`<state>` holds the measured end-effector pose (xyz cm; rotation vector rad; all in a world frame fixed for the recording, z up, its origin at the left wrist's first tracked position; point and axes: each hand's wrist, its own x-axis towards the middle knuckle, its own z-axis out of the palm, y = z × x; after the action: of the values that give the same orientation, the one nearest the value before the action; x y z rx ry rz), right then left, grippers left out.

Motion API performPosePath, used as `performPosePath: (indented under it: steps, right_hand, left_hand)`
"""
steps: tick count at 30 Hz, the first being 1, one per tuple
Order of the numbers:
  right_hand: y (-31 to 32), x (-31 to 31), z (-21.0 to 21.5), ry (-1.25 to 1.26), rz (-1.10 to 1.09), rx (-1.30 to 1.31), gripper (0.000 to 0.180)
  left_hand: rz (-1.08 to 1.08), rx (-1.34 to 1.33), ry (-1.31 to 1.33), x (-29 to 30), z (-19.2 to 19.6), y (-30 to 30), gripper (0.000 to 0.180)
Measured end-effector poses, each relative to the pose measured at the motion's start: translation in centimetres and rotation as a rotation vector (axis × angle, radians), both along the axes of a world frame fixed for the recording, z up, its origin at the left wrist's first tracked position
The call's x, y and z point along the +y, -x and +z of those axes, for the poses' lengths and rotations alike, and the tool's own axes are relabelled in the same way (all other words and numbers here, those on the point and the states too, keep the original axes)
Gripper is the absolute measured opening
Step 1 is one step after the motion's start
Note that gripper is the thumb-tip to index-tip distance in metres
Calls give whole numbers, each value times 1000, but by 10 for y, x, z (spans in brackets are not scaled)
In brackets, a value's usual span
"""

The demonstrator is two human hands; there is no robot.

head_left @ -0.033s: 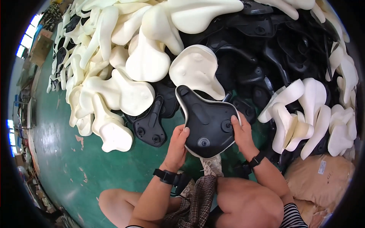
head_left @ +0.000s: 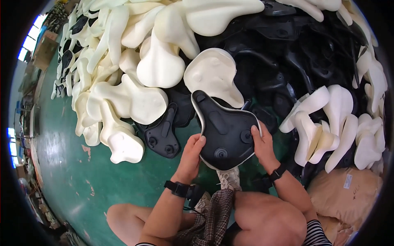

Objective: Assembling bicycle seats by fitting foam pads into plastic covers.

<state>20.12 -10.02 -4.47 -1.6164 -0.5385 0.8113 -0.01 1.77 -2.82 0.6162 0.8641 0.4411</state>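
Observation:
Between my hands is a bicycle saddle (head_left: pixel 223 131), its black plastic underside turned up toward me and a cream foam edge showing round the rim. My left hand (head_left: pixel 190 158) grips its left side, thumb on top. On the opposite side my right hand (head_left: pixel 264 147) holds the wide end in the same way. The narrow nose points away from me. Just beyond it lies a cream foam saddle pad (head_left: pixel 211 74), hollow side up. A black saddle base (head_left: pixel 163 137) rests on the floor to the left. The fingers under the saddle are hidden.
A large heap of cream foam pads (head_left: pixel 160 65) rises ahead and to the left. Black plastic bases (head_left: pixel 283 61) are piled at the far right, with more foam pads (head_left: pixel 324 127) nearer. A brown sack (head_left: pixel 344 194) sits at my right. The floor (head_left: pixel 102 180) is green.

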Motion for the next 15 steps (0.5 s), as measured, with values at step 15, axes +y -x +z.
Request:
performPosePath:
  steps: [15]
  right_hand:
    - [4, -40, -6, -2, 214, -8, 53]
  left_hand:
    - [263, -148, -217, 34, 11, -19, 46]
